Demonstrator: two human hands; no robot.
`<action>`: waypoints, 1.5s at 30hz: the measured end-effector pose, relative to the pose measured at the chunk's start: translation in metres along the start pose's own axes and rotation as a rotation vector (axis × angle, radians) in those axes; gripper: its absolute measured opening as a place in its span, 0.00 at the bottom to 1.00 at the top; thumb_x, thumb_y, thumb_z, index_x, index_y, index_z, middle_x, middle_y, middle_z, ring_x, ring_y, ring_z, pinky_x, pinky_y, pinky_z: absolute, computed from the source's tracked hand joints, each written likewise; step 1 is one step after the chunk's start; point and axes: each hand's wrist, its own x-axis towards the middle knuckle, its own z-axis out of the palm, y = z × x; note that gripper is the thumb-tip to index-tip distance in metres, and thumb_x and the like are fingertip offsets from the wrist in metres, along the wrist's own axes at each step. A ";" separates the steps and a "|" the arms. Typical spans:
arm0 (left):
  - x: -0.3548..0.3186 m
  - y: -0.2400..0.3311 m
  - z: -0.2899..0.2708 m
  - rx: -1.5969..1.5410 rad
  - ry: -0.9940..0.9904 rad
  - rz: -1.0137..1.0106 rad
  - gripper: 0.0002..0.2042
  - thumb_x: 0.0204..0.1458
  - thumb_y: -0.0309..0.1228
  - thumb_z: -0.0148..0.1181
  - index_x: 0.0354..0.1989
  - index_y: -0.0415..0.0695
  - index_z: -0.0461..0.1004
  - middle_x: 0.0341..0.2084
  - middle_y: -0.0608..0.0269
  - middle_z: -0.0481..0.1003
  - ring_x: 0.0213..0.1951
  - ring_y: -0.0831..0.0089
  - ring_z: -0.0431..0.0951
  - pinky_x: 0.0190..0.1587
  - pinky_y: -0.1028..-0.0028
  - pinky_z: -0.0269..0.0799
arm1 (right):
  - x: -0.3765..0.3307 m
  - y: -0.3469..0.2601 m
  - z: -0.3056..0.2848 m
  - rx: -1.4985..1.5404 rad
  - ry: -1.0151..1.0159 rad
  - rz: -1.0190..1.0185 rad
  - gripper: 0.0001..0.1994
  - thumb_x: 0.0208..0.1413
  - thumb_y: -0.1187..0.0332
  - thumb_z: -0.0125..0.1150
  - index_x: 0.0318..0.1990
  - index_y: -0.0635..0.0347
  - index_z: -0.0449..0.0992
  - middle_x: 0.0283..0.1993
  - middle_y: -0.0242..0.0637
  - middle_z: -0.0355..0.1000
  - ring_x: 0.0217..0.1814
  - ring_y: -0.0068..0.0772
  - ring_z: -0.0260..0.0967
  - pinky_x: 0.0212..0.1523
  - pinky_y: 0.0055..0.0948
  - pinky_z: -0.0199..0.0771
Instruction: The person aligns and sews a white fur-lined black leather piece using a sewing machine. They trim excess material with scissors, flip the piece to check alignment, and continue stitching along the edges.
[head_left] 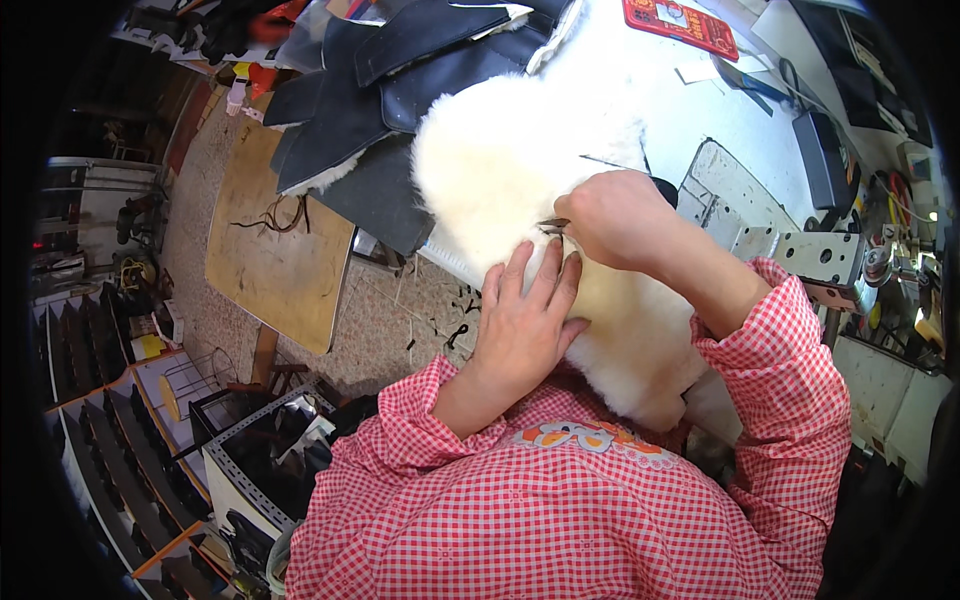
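Observation:
A large piece of cream sheepskin (480, 150) lies fluffy side up over the white table's front edge, and its lower part hangs down against my checked smock. My left hand (525, 310) lies flat on the fleece with its fingers stretched forward. Just beyond those fingertips, my right hand (620, 220) is closed around a small dark metal tool (553, 225). The tool's narrow end points left and touches the wool; most of it is hidden in my fist, so I cannot tell its exact kind.
Black leather pieces with fleece lining (400, 70) are heaped at the back left. A sewing machine (820, 260) stands on the right. Behind it are a red card (685, 25) and a black box (822, 160). A brown board (275, 230) and a shelf rack (110, 400) are on the left.

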 end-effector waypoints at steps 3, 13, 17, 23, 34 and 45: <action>0.000 0.000 0.000 -0.003 -0.004 -0.002 0.36 0.43 0.41 0.67 0.62 0.41 0.63 0.60 0.50 0.63 0.60 0.47 0.61 0.59 0.51 0.57 | 0.006 0.003 -0.001 0.000 -0.060 0.000 0.08 0.50 0.65 0.60 0.31 0.59 0.79 0.29 0.44 0.76 0.36 0.47 0.75 0.38 0.41 0.74; 0.000 -0.001 -0.001 -0.027 -0.006 0.004 0.35 0.44 0.41 0.66 0.62 0.41 0.64 0.61 0.50 0.62 0.60 0.47 0.61 0.60 0.51 0.56 | 0.010 0.008 -0.006 0.536 -0.087 0.034 0.10 0.51 0.65 0.56 0.33 0.62 0.77 0.29 0.50 0.74 0.34 0.53 0.72 0.38 0.43 0.70; 0.000 -0.001 -0.002 -0.024 -0.002 0.000 0.34 0.44 0.40 0.66 0.61 0.41 0.64 0.61 0.50 0.62 0.59 0.47 0.61 0.60 0.51 0.56 | 0.001 0.003 -0.006 0.230 -0.056 0.087 0.09 0.52 0.65 0.56 0.33 0.60 0.79 0.31 0.48 0.76 0.36 0.51 0.75 0.39 0.42 0.73; 0.000 -0.001 -0.002 -0.025 -0.007 0.004 0.35 0.44 0.40 0.67 0.61 0.42 0.64 0.62 0.50 0.62 0.59 0.47 0.62 0.59 0.51 0.57 | -0.007 -0.002 -0.003 0.110 -0.060 0.107 0.08 0.48 0.69 0.57 0.33 0.60 0.80 0.33 0.46 0.78 0.39 0.48 0.77 0.41 0.42 0.76; -0.001 -0.002 -0.001 0.008 -0.005 0.022 0.34 0.45 0.41 0.66 0.61 0.41 0.64 0.62 0.50 0.61 0.60 0.46 0.61 0.59 0.51 0.57 | -0.004 0.000 0.004 0.171 0.031 0.088 0.08 0.49 0.66 0.57 0.32 0.60 0.79 0.29 0.46 0.76 0.35 0.49 0.75 0.37 0.42 0.74; -0.002 -0.003 0.001 0.014 0.008 0.027 0.34 0.45 0.41 0.65 0.62 0.41 0.64 0.62 0.51 0.61 0.60 0.47 0.61 0.59 0.51 0.57 | -0.002 -0.005 0.007 0.106 0.002 0.144 0.08 0.52 0.66 0.56 0.31 0.62 0.77 0.27 0.45 0.75 0.31 0.45 0.74 0.34 0.40 0.73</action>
